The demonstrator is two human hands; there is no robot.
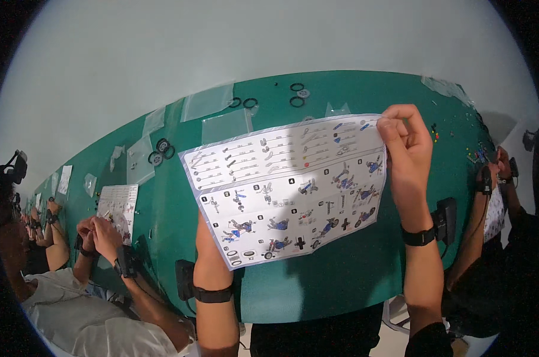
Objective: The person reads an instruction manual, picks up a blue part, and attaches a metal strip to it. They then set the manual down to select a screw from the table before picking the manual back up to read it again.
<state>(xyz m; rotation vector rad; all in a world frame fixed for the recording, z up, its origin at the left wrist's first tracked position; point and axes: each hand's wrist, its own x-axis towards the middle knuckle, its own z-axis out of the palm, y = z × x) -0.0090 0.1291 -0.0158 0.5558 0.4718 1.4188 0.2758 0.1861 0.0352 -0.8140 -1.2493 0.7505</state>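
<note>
A white instruction sheet [263, 205] with a pale purple edge hangs in front of me above the table, tilted and slightly creased. Small drawings of parts and building steps cover it. My right hand [405, 140] pinches its upper right corner between thumb and curled fingers. My left forearm [213, 268] goes up behind the sheet's lower left corner, and the paper hides the left hand and its fingers. Both wrists wear black straps with a dark box attached.
On the green table [269, 291] lie black rings [297, 102], grey wheels with tyres [157, 156] and clear plastic bags [207, 102]. At the left a person's hands [101, 236] work over another sheet. Another person sits at the right near small coloured parts [477, 156].
</note>
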